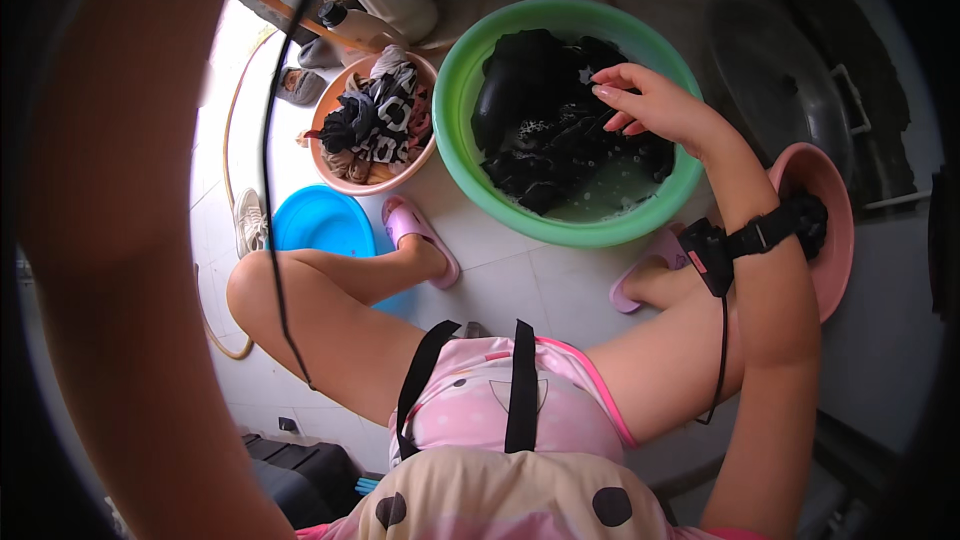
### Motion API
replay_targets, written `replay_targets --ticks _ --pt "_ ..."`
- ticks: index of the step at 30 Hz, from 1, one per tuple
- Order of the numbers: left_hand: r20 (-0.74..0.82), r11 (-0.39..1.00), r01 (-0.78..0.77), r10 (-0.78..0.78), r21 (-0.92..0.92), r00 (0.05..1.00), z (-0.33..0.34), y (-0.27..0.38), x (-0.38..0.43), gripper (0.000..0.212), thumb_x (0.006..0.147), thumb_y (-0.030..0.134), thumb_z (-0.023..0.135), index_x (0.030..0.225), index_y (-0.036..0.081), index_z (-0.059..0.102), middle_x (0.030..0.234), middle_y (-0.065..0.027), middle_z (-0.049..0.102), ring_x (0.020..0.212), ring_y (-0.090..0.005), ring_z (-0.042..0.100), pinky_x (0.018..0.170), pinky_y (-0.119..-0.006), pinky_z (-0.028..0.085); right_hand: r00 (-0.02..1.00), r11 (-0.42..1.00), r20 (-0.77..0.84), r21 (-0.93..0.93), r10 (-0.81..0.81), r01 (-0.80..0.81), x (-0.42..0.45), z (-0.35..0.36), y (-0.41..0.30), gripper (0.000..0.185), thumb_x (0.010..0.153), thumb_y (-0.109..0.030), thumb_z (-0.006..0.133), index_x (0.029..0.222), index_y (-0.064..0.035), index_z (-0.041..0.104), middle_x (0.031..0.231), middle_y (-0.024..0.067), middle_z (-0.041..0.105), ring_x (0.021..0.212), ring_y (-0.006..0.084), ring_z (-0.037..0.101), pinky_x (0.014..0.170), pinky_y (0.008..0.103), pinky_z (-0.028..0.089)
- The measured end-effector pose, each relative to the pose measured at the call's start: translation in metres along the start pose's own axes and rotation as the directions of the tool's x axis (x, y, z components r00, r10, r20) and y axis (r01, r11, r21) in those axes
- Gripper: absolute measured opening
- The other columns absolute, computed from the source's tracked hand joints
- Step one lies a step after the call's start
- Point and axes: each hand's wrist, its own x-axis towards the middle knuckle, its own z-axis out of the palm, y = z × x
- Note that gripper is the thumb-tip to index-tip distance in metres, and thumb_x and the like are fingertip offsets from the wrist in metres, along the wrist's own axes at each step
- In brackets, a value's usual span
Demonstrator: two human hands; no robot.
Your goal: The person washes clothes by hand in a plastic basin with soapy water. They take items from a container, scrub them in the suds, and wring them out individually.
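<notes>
Over the right part of a large green plastic basin (457,165) hovers my right hand (654,101), its fingers loosely apart and holding nothing. Dark wet clothes (525,90) lie in the basin in cloudy, slightly foamy water (611,195). A small pale star mark shows on the dark fabric near my fingertips. My left forearm rises large and blurred along the left side of the picture, and the left hand itself is out of view.
Left of the green basin stands an orange-pink basin (324,157) heaped with mixed clothes (375,116). A blue basin (322,217) sits nearer me, beside a white sneaker (250,221). At right is a pink basin (836,270) with dark fabric. A jug (367,26) stands behind.
</notes>
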Motion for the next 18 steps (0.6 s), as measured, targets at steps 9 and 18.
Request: replay_targets --ticks 9,18 --pt "-0.305 0.735 0.544 -0.452 0.405 0.838 0.031 -0.253 0.045 0.029 0.073 0.024 0.056 0.092 0.003 0.062 0.095 -0.0173 0.061 0.090 -0.0323 0.057 0.078 -0.037 0.046 0.998 0.995 -0.058 -0.092 0.039 -0.044 0.014 -0.002 0.011 0.042 0.084 -0.026 0.054 0.118 -0.0044 0.044 0.111 0.0091 0.049 0.075 0.0138 0.058 0.064 0.0248 0.046" --pt "-0.381 0.671 0.639 -0.517 0.376 0.766 0.031 -0.351 -0.028 0.026 0.071 0.021 0.053 0.091 0.010 0.064 0.097 -0.0149 0.060 0.097 -0.0327 0.054 0.084 -0.039 0.042 0.958 0.958 -0.102 -0.074 0.268 -0.276 0.034 -0.016 0.036 0.047 0.082 -0.025 0.056 0.121 -0.0037 0.041 0.111 0.0111 0.049 0.072 0.0134 0.057 0.059 0.0250 0.048"
